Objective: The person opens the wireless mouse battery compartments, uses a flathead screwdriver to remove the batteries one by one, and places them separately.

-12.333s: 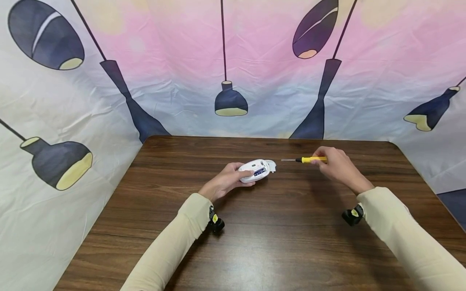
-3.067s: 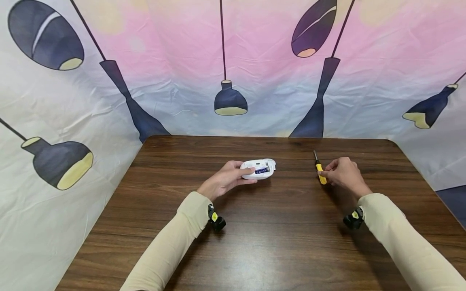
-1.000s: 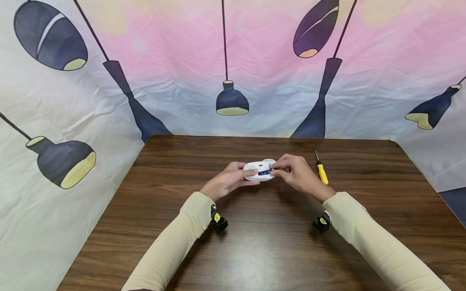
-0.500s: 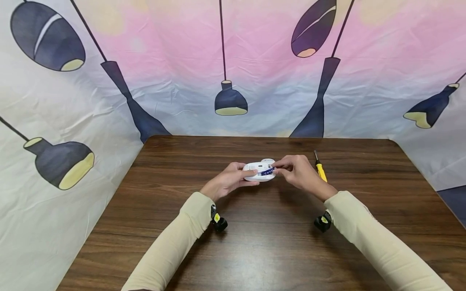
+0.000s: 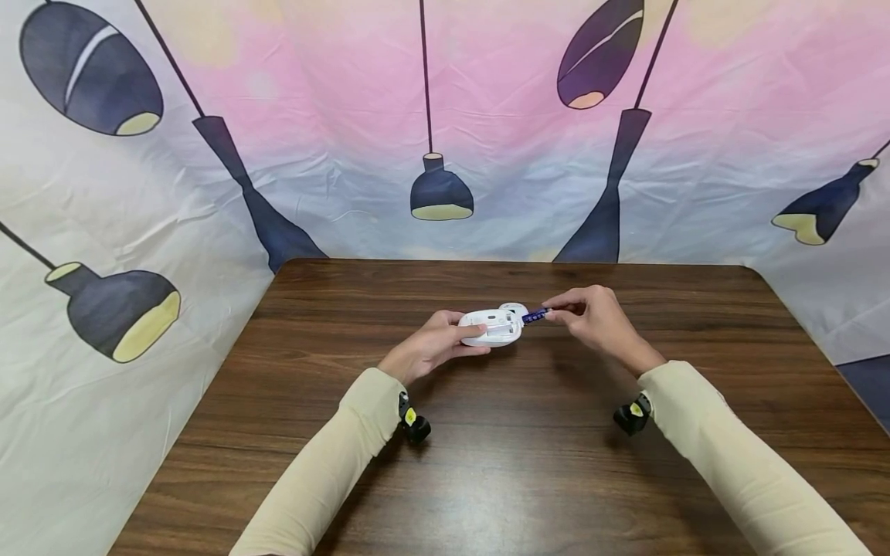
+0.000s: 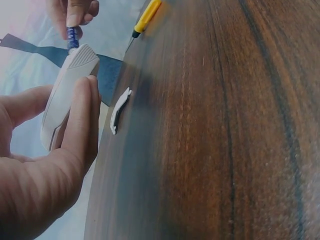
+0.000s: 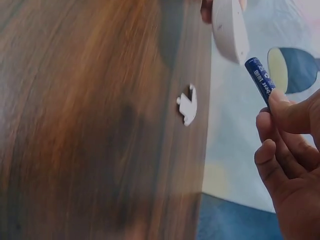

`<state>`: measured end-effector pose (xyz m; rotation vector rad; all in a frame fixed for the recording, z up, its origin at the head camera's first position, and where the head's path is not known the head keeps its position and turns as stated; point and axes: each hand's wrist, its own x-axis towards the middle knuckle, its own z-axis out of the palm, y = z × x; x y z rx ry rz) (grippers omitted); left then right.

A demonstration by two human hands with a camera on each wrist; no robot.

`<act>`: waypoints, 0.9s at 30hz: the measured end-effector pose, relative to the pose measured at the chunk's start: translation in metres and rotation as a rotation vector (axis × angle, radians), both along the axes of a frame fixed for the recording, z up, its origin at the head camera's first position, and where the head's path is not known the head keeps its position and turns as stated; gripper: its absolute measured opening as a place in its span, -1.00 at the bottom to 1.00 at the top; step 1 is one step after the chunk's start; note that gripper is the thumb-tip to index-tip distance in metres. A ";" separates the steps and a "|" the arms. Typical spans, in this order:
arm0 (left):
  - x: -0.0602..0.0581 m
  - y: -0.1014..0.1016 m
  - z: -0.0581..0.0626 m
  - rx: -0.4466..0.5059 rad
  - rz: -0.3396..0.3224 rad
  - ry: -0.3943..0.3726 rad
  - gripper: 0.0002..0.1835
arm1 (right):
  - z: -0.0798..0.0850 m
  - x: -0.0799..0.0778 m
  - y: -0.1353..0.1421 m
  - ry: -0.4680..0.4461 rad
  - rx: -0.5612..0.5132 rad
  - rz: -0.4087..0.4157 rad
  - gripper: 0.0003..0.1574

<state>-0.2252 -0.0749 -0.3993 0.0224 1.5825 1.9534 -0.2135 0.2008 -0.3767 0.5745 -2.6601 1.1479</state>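
Note:
My left hand (image 5: 434,344) holds a white computer mouse (image 5: 492,327), underside up, thumb across its face and fingers beneath. The battery slot in the mouse shows bare and white. To the right of it my right hand (image 5: 594,316) pinches a dark blue battery (image 5: 535,316) between thumb and fingertips, just off the mouse's end. Printed lettering shows on the battery (image 7: 261,80) in the right wrist view. A small white battery cover (image 6: 120,111) lies on the table past the mouse.
A yellow-handled screwdriver (image 6: 146,19) lies on the brown wooden table (image 5: 459,448); the right hand hides it in the head view. Behind the table hangs a printed cloth (image 5: 334,154) with lamp shapes.
The right hand laid the screwdriver down, reached over to the mouse and drew the battery out of its slot, to the right. The left hand has kept its hold on the mouse.

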 end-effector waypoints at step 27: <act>0.000 -0.002 0.000 0.003 0.002 0.010 -0.53 | -0.037 -0.025 0.027 -0.164 0.159 -0.163 -0.80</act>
